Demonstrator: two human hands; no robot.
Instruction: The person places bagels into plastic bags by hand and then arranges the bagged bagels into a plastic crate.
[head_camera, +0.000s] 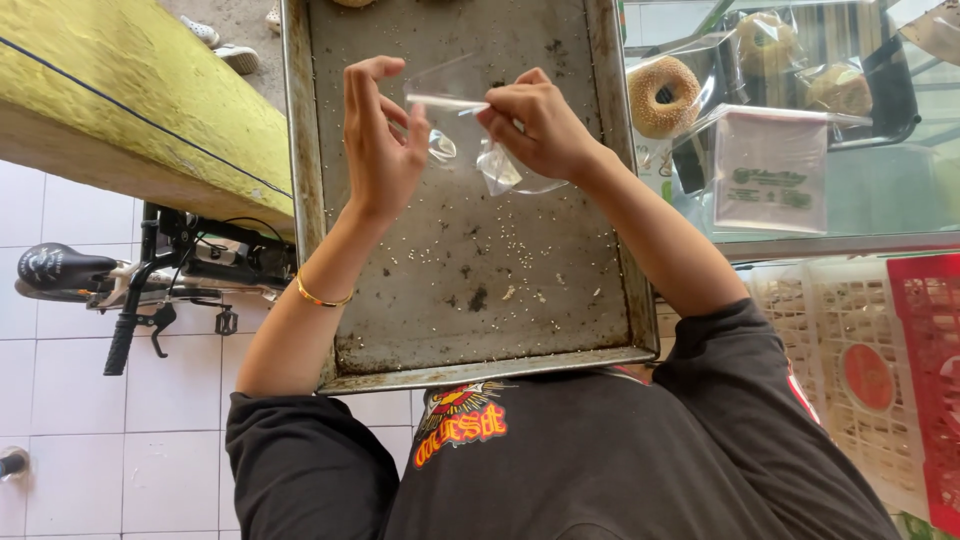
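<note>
Over the middle of the scene: big metal baking tray (470, 300), long axis running near-to-far, near rim against the person's dark shirt. Tray floor is stained, holds only scattered sesame seeds (500, 262) and dark burnt crumbs, mostly in the near half.

Right of the tray: glass table (880, 190) with a sesame ring bread (663, 96) in a clear wrapper, two more bagged rings further right at the far edge, and a flat stack of clear printed bags (770, 172) lying near them. Near right: white plastic crate (820, 320) and red crate (930, 360) side by side.

Left: yellow slab (130, 100) running diagonally, parked bicycle (150, 275) on the white tiled floor below it.

Clear plastic bag (475, 135) is held in the air above the far half of the tray, between both hands. Its mouth edge runs roughly left-right and sits at the far side; the body hangs crumpled toward the near side. Looks empty.

Right hand (540, 125): fingers pinched closed on the bag's top edge, crumpled body bunched just under the palm.
Left hand (380, 140): fingers curled but loose, fingertips at the bag's left corner, light contact; gold bangle (322, 297) on that wrist.
</note>
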